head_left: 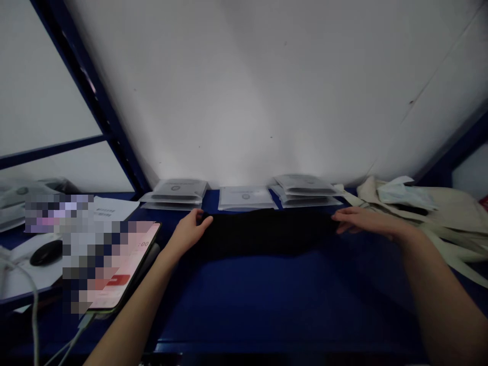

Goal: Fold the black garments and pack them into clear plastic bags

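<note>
A black cloth lies stretched sideways in a long band on the blue table. My left hand pinches its left end, thumb on top and the other fingers behind the edge. At the opposite end, my right hand has its fingers closed on the cloth's right edge. Behind the cloth are flat packets in clear plastic: a stack at the left, a single packet in the middle and another stack at the right.
A phone with a cable plugged in lies left of my left forearm. Farther left are papers, a black mouse and more packets. A beige bag with straps sits at the right. A white wall rises behind.
</note>
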{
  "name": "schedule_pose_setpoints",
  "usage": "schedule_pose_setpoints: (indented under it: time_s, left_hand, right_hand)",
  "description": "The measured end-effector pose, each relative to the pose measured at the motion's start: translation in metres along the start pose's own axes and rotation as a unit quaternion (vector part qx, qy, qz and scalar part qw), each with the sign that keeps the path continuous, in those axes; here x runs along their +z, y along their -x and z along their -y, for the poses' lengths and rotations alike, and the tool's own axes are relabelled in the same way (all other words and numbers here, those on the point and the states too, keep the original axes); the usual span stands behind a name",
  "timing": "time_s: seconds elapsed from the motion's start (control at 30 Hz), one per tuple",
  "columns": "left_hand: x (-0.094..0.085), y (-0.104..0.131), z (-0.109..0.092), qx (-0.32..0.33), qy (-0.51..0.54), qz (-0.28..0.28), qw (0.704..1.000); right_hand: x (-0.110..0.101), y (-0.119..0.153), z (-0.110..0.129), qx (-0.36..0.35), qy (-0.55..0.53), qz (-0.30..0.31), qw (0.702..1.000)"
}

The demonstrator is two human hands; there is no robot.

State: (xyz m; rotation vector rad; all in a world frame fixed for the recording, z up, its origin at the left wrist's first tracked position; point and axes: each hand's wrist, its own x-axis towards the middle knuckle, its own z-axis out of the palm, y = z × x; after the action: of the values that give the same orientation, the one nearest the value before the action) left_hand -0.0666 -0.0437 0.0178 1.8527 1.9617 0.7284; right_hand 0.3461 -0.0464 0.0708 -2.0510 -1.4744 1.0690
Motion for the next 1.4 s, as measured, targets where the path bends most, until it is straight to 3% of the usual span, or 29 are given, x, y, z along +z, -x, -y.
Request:
schedule_pose_setpoints:
  time_s: [0.17,0.37,0.47,0.63,0.8,0.93,1.07,1.17,1.27,1.4]
  left_hand:
    - [0.007,0.0,0.008,0.089,-0.011,0.038,0.995]
    - [0.008,0.002,0.009,0.106,-0.077,0.03,0.991]
    - [0.008,0.003,0.006,0.111,-0.089,0.025,0.989]
    - [0.01,0.004,0.005,0.113,-0.096,0.02,0.989]
    - [0.01,0.003,0.005,0.119,-0.107,0.02,0.987]
    - [0.011,0.001,0.006,0.124,-0.115,0.019,0.986]
    - [0.012,0.003,0.001,0.094,-0.159,-0.002,0.983]
    - [0.011,0.011,-0.008,0.017,-0.2,-0.017,0.98]
    - [0.008,0.023,-0.017,-0.04,-0.207,0.012,0.977]
    - [0.005,0.033,-0.023,-0.043,-0.197,0.063,0.978]
  right_hand:
    - [-0.005,0.004,0.003,-0.019,-0.118,-0.025,0.992]
    - [-0.001,0.008,0.013,0.022,-0.302,0.054,0.951]
    - [0.011,0.013,0.028,0.001,-0.355,0.014,0.935]
    - [0.052,0.019,0.059,-0.121,-0.381,-0.087,0.912]
    - [0.115,0.019,0.068,-0.262,-0.254,-0.079,0.928]
    - [0.149,0.029,0.065,-0.357,-0.038,0.012,0.933]
    - [0.152,0.042,0.063,-0.412,0.089,0.076,0.903]
    - [0.147,0.046,0.062,-0.426,0.149,0.095,0.888]
    - [0.149,0.044,0.059,-0.427,0.224,0.085,0.872]
    - [0.156,0.04,0.056,-0.43,0.308,0.031,0.848]
